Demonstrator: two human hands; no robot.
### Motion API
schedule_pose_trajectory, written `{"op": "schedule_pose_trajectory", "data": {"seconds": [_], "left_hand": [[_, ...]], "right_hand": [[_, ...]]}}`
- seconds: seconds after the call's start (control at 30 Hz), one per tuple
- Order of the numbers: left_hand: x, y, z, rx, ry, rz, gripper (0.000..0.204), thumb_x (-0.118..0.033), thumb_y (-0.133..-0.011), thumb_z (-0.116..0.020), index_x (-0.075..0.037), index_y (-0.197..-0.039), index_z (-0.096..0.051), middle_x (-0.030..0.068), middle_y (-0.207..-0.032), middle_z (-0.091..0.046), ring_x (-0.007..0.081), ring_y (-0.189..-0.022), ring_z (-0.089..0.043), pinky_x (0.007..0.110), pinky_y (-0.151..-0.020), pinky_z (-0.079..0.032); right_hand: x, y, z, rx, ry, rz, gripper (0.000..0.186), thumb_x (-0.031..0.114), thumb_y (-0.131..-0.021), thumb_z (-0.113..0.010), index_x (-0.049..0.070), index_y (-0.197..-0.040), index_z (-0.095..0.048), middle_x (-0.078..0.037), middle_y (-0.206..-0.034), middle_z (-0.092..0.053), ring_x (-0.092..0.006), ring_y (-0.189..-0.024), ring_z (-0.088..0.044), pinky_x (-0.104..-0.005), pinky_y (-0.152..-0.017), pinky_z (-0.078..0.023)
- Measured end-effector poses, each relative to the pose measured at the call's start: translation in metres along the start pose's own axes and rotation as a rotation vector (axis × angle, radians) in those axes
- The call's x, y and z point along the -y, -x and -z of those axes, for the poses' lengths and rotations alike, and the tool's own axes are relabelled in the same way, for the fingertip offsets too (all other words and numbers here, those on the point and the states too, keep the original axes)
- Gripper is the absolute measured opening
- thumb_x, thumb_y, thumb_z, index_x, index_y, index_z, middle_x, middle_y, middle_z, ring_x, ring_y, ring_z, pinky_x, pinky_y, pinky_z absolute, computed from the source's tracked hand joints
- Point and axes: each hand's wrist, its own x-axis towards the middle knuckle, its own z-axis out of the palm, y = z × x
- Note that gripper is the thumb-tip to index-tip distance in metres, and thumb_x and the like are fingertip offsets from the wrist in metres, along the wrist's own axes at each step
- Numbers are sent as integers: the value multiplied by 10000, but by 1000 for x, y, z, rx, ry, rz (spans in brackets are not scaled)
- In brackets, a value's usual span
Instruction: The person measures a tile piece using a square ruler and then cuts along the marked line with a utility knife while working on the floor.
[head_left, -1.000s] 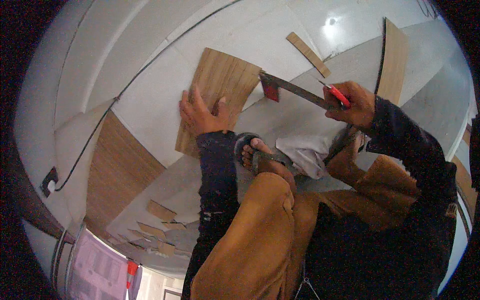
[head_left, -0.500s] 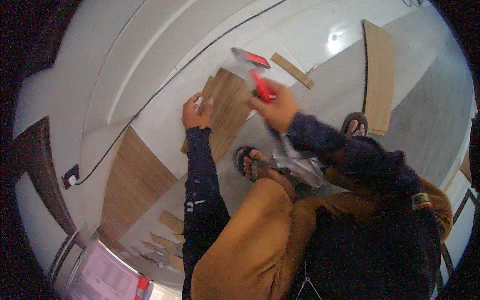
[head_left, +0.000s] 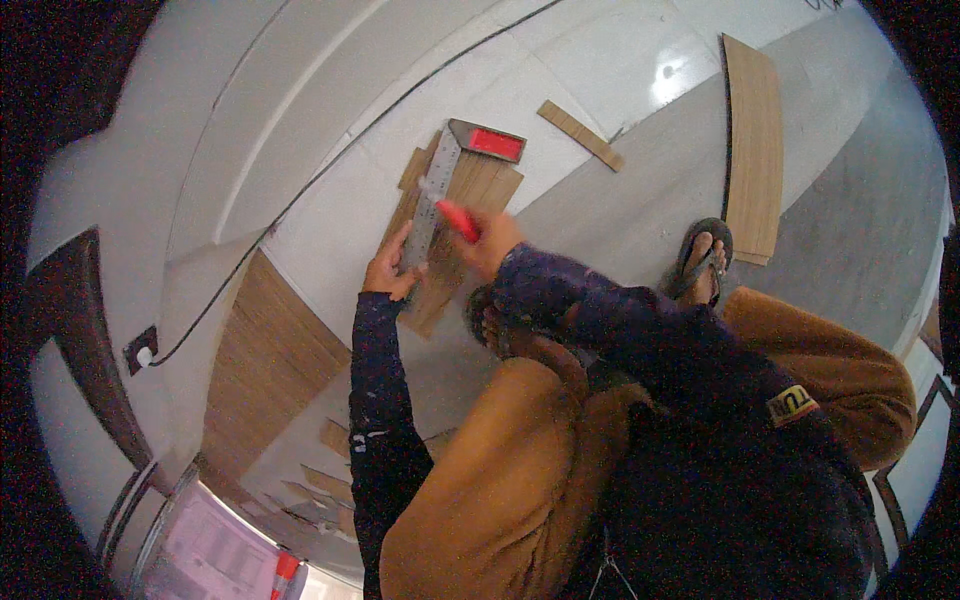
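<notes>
Two bare hands are working over a wood-look plank (head_left: 445, 275) that lies on the floor, tilted a bit, mostly over the white tiles (head_left: 590, 60) and left of the bent knee in brown trousers (head_left: 480, 450). On top of it sits a metal try square (head_left: 424, 220), blade running lengthwise along the plank and its red-and-dark stock (head_left: 495, 145) crossing at the far end. The left hand (head_left: 388, 272) is down at the near end of that blade, fingers loosely spread on one side and thumb over on the other; can't tell if it's actually pinching the blade or just steadying it. The right hand (head_left: 492, 243) has its fingers curled tight around a red utility knife (head_left: 457, 220), front end pointing at the blade, though it's blurry enough that I can't say whether the tip touches anything. Another bit of board (head_left: 412, 170) pokes out past the plank's far left edge. Around all that: a narrow wood strip (head_left: 580, 135) near the stock, a long plank (head_left: 757, 150) over on the right by a foot in a dark flip-flop (head_left: 708, 250), brown wood-look flooring (head_left: 275, 355) lower left with offcuts (head_left: 325, 480) near it, and a black cable (head_left: 272, 234) running to a white plug (head_left: 146, 356).
</notes>
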Motion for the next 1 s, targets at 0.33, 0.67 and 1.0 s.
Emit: {"op": "schedule_pose_trajectory", "data": {"seconds": [0.33, 0.67, 1.0], "left_hand": [[-16, -17, -27, -245, -520, 24, 779, -86, -814, -719, -254, -1520, -434, 259, -1237, -583, 418, -1114, -594, 418, -973, -485], [-16, -10, -41, -399, -946, -68, 707, -92, -738, -692, -237, -1419, -575, 161, -1195, -492, 349, -1123, -504, 455, -969, -439], [-14, 17, -56, -578, -880, 36, 640, -322, -701, -865, -146, -1277, -651, 162, -1309, -485, 371, -1252, -461, 515, -1059, -381]], "right_hand": [[-19, -58, 134, -200, 454, 291, 522, 230, -810, -786, 82, -1278, -609, -160, -1249, -572, -357, -1088, -634, -395, -912, -540], [-35, -37, 134, -240, 333, 222, 457, 242, -747, -833, 63, -1138, -680, -148, -1088, -645, -331, -1002, -656, -397, -885, -540], [-38, -36, 138, -222, 341, 245, 447, 263, -752, -836, 62, -1119, -678, -147, -1065, -650, -325, -991, -664, -396, -869, -552]]}}
